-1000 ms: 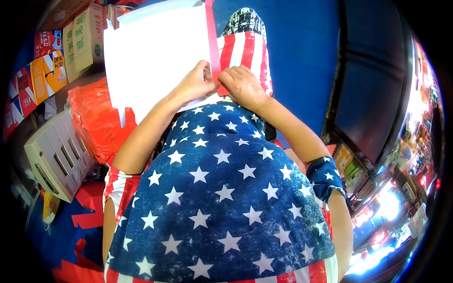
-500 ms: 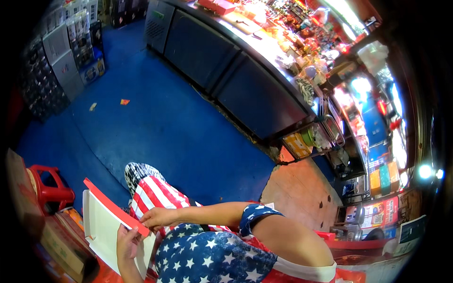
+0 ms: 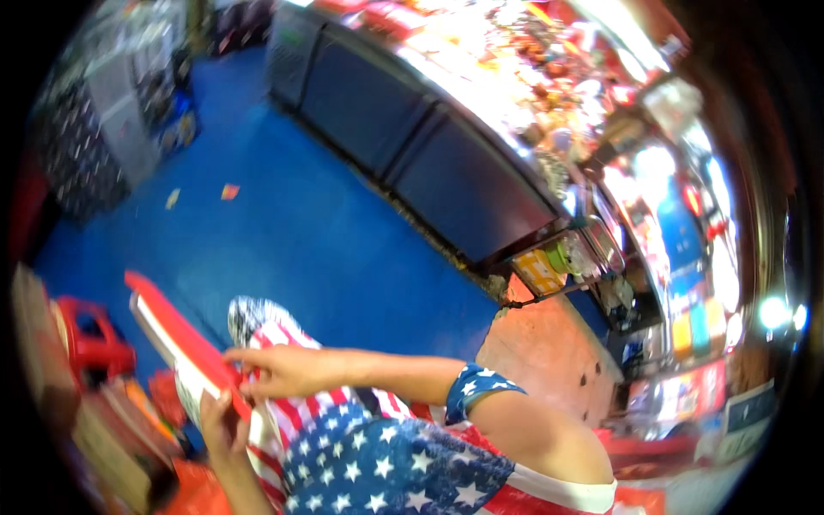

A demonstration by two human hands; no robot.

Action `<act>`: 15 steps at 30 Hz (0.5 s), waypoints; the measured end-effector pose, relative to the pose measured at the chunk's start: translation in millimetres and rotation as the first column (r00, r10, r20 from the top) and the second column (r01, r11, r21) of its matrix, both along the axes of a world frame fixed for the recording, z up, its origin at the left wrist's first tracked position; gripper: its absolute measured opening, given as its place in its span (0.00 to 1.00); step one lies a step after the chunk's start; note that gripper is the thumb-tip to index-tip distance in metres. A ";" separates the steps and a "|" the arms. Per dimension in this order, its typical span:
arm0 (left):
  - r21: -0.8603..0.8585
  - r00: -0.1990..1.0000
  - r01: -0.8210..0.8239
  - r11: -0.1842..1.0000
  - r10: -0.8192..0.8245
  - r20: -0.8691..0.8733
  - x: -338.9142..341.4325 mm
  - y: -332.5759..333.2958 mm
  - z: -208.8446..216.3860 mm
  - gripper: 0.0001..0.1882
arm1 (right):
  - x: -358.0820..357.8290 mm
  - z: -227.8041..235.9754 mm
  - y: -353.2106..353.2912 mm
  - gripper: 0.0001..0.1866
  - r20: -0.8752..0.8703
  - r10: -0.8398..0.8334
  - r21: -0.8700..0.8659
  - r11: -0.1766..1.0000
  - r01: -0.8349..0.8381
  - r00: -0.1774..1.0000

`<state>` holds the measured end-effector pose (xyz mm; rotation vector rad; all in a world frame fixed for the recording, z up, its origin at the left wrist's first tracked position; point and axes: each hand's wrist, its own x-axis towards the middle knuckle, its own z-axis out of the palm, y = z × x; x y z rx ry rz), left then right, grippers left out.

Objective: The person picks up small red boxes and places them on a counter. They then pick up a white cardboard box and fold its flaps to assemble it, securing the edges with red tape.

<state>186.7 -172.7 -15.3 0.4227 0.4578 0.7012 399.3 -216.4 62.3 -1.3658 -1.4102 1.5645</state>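
"Blue floor point(image 3: 283, 215) stretches out to a dark-fronted, cluttered desk point(image 3: 360, 94). Where's the red-and-white card point(image 3: 195, 343)?"

"Beside the lap, toward the person's left, slanting outward; its near end lies right at both hands' fingers."

"Which ones grip it?"

"Left hand point(image 3: 224, 427): fingers look clamped on the near end, beneath the red edge. Right hand point(image 3: 287, 371): fingers bent at that edge from the other side, but blur hides whether they pinch, so I can't tell."

"And how would it handle?"

"Light, I'd judge, fairly stiff, easily creased. Best held along the red edge, with a gentle pinch."
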 end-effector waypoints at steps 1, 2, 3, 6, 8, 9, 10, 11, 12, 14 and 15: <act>-0.040 1.000 -0.023 0.999 0.022 -0.017 -6.3 -5.0 -4.6 0.22 | -4.4 -9.4 1.0 0.35 0.043 0.044 -0.031 0.999 -0.043 0.998; -0.082 0.996 -0.048 0.995 0.042 -0.072 -12.3 -4.7 -5.3 0.21 | -9.7 -33.9 -3.3 0.36 0.018 0.026 0.111 0.993 -0.028 0.999; -0.089 0.987 -0.046 0.995 0.032 -0.156 -19.6 -7.6 -1.1 0.21 | -9.6 -31.3 -6.3 0.37 0.014 0.045 0.063 0.997 -0.046 0.999; -0.002 0.978 0.012 1.000 -0.012 -0.208 -21.6 -13.3 13.3 0.22 | -8.1 -0.3 -6.7 0.35 0.043 0.091 -0.103 0.991 -0.086 0.995; 0.002 0.976 0.169 0.986 -0.167 -0.139 -33.9 -8.0 3.7 0.23 | -11.3 -2.5 -11.2 0.34 -0.058 0.016 -0.101 0.995 -0.022 0.998; -0.006 0.980 0.166 0.986 -0.165 -0.111 -31.2 -9.1 7.9 0.24 | -11.9 -7.5 -13.7 0.34 -0.116 -0.022 -0.120 0.993 0.007 0.993; 0.004 0.986 0.146 0.989 -0.145 -0.077 -26.9 -10.3 11.8 0.25 | -11.4 -11.8 -10.5 0.34 -0.165 -0.042 -0.126 0.992 0.022 0.985; 0.006 0.987 0.098 0.995 -0.097 -0.125 -22.7 -12.6 13.0 0.25 | -9.1 -4.8 -6.7 0.33 -0.136 -0.035 -0.176 0.984 0.011 0.990; 0.007 0.983 0.108 0.994 -0.106 -0.151 -21.9 -12.9 15.5 0.25 | -8.2 -4.1 -4.9 0.32 -0.122 -0.031 -0.183 0.983 0.009 0.992; 0.013 0.970 0.142 0.990 -0.137 -0.199 -20.3 -11.2 20.8 0.25 | -7.7 -3.1 -2.7 0.32 -0.090 -0.035 -0.191 0.981 0.018 0.995; 0.015 0.966 0.131 0.991 -0.124 -0.226 -17.7 -13.2 17.1 0.25 | -9.9 0.9 -2.6 0.31 -0.041 -0.062 -0.177 0.983 0.053 0.997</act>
